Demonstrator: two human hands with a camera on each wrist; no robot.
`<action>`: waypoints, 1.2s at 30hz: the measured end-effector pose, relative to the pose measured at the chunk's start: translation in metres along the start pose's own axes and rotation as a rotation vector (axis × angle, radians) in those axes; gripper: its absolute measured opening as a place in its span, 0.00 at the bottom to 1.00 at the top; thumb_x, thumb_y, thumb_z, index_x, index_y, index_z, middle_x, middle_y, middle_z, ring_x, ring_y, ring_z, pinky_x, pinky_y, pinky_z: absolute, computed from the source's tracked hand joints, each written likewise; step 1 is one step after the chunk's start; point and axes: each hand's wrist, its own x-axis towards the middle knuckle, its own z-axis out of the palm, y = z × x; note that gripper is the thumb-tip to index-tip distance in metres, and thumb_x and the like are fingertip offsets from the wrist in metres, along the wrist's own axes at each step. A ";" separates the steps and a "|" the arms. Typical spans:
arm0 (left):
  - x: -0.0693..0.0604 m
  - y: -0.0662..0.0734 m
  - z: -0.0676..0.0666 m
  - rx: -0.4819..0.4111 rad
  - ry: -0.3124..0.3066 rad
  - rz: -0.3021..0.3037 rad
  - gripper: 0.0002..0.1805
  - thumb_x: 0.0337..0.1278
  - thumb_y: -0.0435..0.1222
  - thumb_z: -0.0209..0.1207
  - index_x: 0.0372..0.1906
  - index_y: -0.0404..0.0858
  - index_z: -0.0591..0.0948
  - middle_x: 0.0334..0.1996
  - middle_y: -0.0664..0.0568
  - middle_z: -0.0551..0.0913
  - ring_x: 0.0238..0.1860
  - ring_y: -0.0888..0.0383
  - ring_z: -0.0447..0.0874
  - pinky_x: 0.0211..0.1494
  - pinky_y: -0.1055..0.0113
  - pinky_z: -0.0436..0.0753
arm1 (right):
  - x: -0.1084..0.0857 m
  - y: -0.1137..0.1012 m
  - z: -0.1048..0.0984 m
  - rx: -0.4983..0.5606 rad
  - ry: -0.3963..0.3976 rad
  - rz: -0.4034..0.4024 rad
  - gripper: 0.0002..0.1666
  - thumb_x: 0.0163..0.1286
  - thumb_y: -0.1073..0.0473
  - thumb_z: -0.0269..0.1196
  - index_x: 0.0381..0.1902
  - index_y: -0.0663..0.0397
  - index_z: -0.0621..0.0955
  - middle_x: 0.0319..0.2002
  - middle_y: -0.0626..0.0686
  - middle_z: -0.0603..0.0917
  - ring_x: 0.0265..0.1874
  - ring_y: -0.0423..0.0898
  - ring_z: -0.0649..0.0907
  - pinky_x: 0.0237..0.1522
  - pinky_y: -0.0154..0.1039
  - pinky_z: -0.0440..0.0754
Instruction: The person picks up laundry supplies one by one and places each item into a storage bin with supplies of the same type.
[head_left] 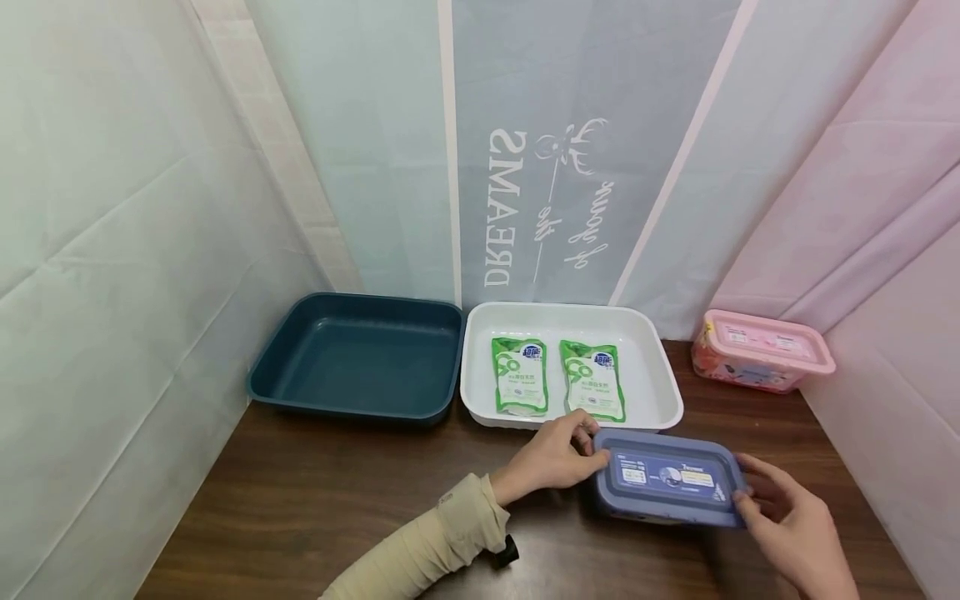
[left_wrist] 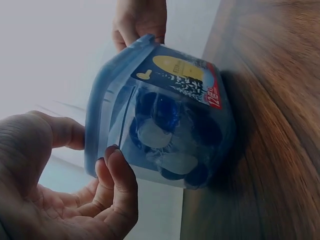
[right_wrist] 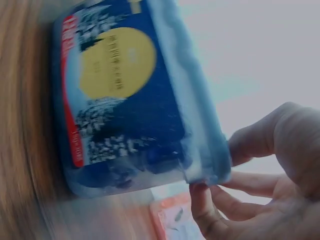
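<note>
A blue lidded box [head_left: 667,479] is held at its two ends in front of the white tray. My left hand [head_left: 555,457] pinches the lid's left end; in the left wrist view the thumb of that hand [left_wrist: 75,175] is on the lid edge and its fingertips are under the rim. Dark blue pods show through the clear side of the box [left_wrist: 172,135]. My right hand [head_left: 798,521] pinches the right end, and in the right wrist view the hand [right_wrist: 265,175] has thumb and fingers at the rim of the box [right_wrist: 120,90].
The white tray [head_left: 656,367] holds two green and white packets [head_left: 520,375], [head_left: 592,381]. Left of it stands a dark teal tray [head_left: 363,367]. A pink lidded box [head_left: 761,350] is at the back right by the fabric wall. Brown wooden table [head_left: 337,500] lies below.
</note>
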 end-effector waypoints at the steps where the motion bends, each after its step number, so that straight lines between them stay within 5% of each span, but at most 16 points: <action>1: -0.002 -0.002 -0.003 -0.010 0.004 -0.008 0.16 0.69 0.43 0.69 0.55 0.42 0.81 0.34 0.63 0.81 0.29 0.69 0.79 0.42 0.74 0.80 | 0.001 0.000 0.000 0.025 -0.033 0.005 0.30 0.72 0.69 0.68 0.69 0.69 0.77 0.46 0.68 0.89 0.33 0.22 0.80 0.30 0.25 0.82; 7: -0.015 -0.011 -0.017 -0.039 0.038 -0.024 0.14 0.68 0.42 0.70 0.52 0.42 0.82 0.34 0.61 0.82 0.29 0.68 0.80 0.43 0.73 0.81 | 0.004 -0.001 0.008 0.160 -0.142 0.000 0.32 0.72 0.68 0.71 0.70 0.72 0.76 0.41 0.41 0.89 0.38 0.26 0.84 0.34 0.28 0.85; 12: -0.025 -0.015 -0.023 -0.043 0.049 -0.017 0.14 0.69 0.42 0.69 0.51 0.41 0.82 0.33 0.61 0.82 0.29 0.69 0.81 0.43 0.73 0.82 | 0.004 -0.005 0.016 0.243 -0.192 0.039 0.34 0.72 0.67 0.71 0.72 0.71 0.73 0.44 0.30 0.82 0.41 0.28 0.83 0.38 0.29 0.86; 18: -0.035 -0.022 -0.029 -0.094 0.088 -0.028 0.13 0.69 0.42 0.69 0.50 0.40 0.82 0.33 0.59 0.83 0.29 0.68 0.83 0.41 0.72 0.83 | 0.003 -0.008 0.027 0.339 -0.219 0.028 0.26 0.72 0.69 0.70 0.65 0.68 0.78 0.41 0.33 0.85 0.39 0.32 0.85 0.38 0.29 0.84; 23: -0.044 -0.026 -0.038 -0.183 0.088 -0.037 0.13 0.70 0.39 0.69 0.50 0.37 0.81 0.33 0.55 0.83 0.24 0.62 0.84 0.33 0.68 0.86 | 0.006 -0.013 0.032 0.427 -0.340 0.177 0.21 0.76 0.63 0.69 0.62 0.63 0.78 0.43 0.42 0.85 0.38 0.36 0.84 0.39 0.33 0.83; 27: -0.052 -0.027 -0.048 -0.235 0.103 -0.058 0.13 0.70 0.37 0.68 0.50 0.34 0.80 0.33 0.52 0.84 0.22 0.60 0.85 0.31 0.56 0.90 | 0.010 -0.014 0.036 0.557 -0.484 0.257 0.15 0.82 0.58 0.63 0.61 0.57 0.78 0.45 0.46 0.84 0.40 0.38 0.85 0.42 0.35 0.86; 31: -0.060 -0.028 -0.053 -0.304 0.120 -0.077 0.14 0.71 0.36 0.67 0.51 0.32 0.79 0.35 0.49 0.84 0.24 0.58 0.86 0.36 0.42 0.91 | 0.013 -0.012 0.040 0.746 -0.616 0.208 0.09 0.86 0.61 0.55 0.58 0.52 0.78 0.46 0.48 0.85 0.44 0.40 0.87 0.49 0.39 0.89; 36: -0.069 -0.032 -0.057 -0.415 0.131 -0.131 0.15 0.74 0.37 0.65 0.54 0.30 0.77 0.38 0.46 0.83 0.27 0.57 0.87 0.36 0.50 0.92 | 0.018 -0.016 0.047 0.839 -0.706 0.143 0.09 0.87 0.63 0.53 0.56 0.50 0.79 0.47 0.48 0.86 0.45 0.41 0.87 0.49 0.41 0.89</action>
